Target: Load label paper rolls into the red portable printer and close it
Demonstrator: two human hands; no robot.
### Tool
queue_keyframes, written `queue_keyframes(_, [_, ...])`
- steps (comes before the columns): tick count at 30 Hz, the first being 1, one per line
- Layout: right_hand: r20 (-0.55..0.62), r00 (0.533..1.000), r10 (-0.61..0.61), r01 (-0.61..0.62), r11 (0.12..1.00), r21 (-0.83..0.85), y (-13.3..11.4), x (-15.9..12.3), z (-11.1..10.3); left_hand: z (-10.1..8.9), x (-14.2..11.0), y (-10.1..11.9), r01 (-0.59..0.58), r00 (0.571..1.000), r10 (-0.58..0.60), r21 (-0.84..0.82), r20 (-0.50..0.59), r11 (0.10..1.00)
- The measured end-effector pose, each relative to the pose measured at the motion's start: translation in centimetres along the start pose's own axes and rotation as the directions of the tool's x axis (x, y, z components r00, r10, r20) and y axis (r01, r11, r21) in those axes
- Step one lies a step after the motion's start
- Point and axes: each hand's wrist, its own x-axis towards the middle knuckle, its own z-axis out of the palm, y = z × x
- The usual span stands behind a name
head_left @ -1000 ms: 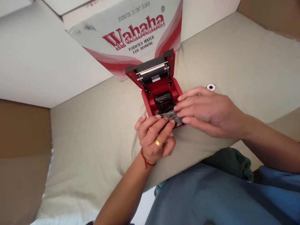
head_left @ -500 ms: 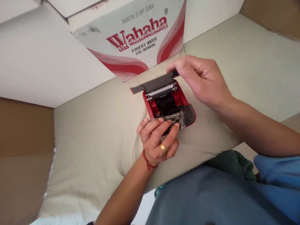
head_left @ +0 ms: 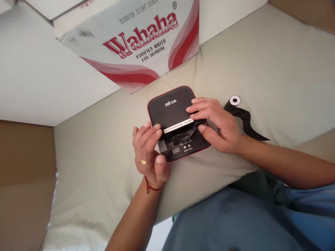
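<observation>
A small black portable printer (head_left: pixel 172 111) with a red edge and a white brand mark lies on the cloth, its lid lowered. A strip of dark film (head_left: pixel 181 137) shows at the gap below the white warning label (head_left: pixel 178 126). My right hand (head_left: pixel 216 123) grips the printer's right side, fingers on the lid and thumb by the front part. My left hand (head_left: pixel 149 151), with a gold ring and a red cord, is at the left edge, fingertips by the lid's lower left corner, thumb apart. Whether those fingertips press on the lid, I cannot tell.
Right of the printer lies a black roll (head_left: pixel 235 101) with a white end and a loose dark tail. A Wahaha carton (head_left: pixel 146 45) stands behind. Brown cardboard (head_left: pixel 26 181) borders the left side. Beige cloth (head_left: pixel 99 167) covers the surface.
The printer's lid has swung down from upright, brought over by my right hand. My left hand has let go of the film and moved left. The black roll's tail has come into sight.
</observation>
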Motion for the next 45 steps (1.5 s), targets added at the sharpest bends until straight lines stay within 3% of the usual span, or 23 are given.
queue_keyframes(3, [0.043,0.999,0.005,-0.005,1.0,0.004,-0.3,-0.2,-0.4,0.4,0.1,-0.1,0.105,0.994,-0.105,-0.088,0.008,0.99])
queue_keyframes(9, [0.118,0.993,-0.009,0.01,1.0,-0.006,-0.6,-0.6,-1.0,1.1,-0.2,0.1,0.137,0.985,-0.148,-0.116,-0.089,0.984])
queue_keyframes(15, [0.092,0.995,-0.041,0.042,0.999,-0.005,-0.4,-0.8,-1.1,0.2,0.0,-0.5,0.119,0.993,-0.12,-0.075,-0.006,0.99])
queue_keyframes(20, [0.067,0.989,-0.133,0.132,0.991,0.027,-0.7,-1.0,-1.3,0.0,1.0,-1.4,0.205,0.978,-0.206,-0.261,0.023,0.943])
queue_keyframes(23, [0.05,0.985,-0.163,0.162,0.987,0.013,-1.0,-0.9,-1.4,-0.3,1.6,-2.0,0.375,0.921,-0.382,-0.431,0.073,0.821])
queue_keyframes(26, [0.028,0.984,-0.174,0.174,0.985,-0.004,-1.3,-0.7,-1.5,-0.5,1.8,-2.2,0.561,0.812,-0.536,-0.562,0.231,0.607])
queue_keyframes(29, [0.018,0.983,-0.181,0.181,0.983,-0.007,-1.6,-0.5,-1.6,-0.3,1.5,-1.7,0.672,0.716,-0.569,-0.621,0.404,0.404])
queue_keyframes(31, [0.026,0.983,-0.182,0.182,0.983,0.0,-1.7,-0.5,-1.7,-0.1,1.3,-1.3,0.694,0.687,-0.568,-0.64,0.453,0.329])
queue_keyframes(36, [0.047,0.983,-0.178,0.178,0.984,0.006,-1.9,-0.3,-2.0,0.4,1.3,-0.8,0.714,0.659,-0.593,-0.631,0.462,0.302])
queue_keyframes(45, [0.092,0.972,-0.215,0.221,0.973,-0.066,-2.4,-0.5,-2.2,1.1,0.9,-0.3,0.713,0.654,-0.635,-0.616,0.411,0.336])
